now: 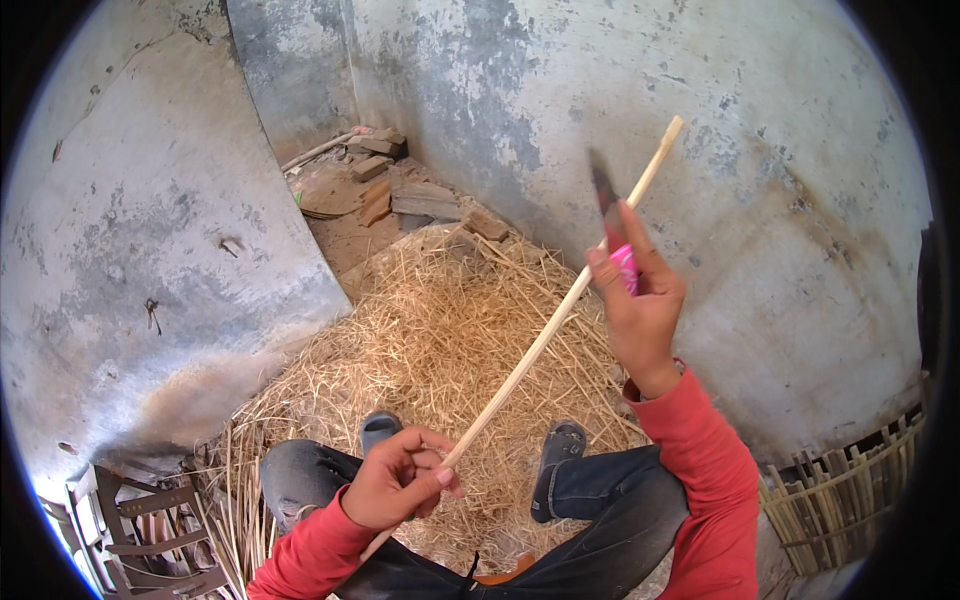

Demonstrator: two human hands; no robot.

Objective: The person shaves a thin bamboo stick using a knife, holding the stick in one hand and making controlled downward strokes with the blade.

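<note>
A long, pale wooden or bamboo stick (pixel 535 350) runs slantwise from my lap up to the right. My left hand (pixel 405 478) is closed round its lower part, thumb on top. Higher along the stick, my right hand (pixel 642 300) grips a knife (pixel 606 196) by its pink handle. The dark blade points up and lies close beside the stick, slightly blurred by motion. Whether the blade touches the stick I cannot tell. The stick's top end passes beyond my right fingers, and its lower end goes behind my left wrist.
A heap of straw-coloured shavings (pixel 440 330) covers the floor before my feet. Bricks (pixel 375 165) and broken boards lie in the far corner between worn walls. Thin sticks (pixel 240 500) and a dark slatted chair-like frame (pixel 155 520) stand at left. A slatted basket (pixel 850 500) is at right.
</note>
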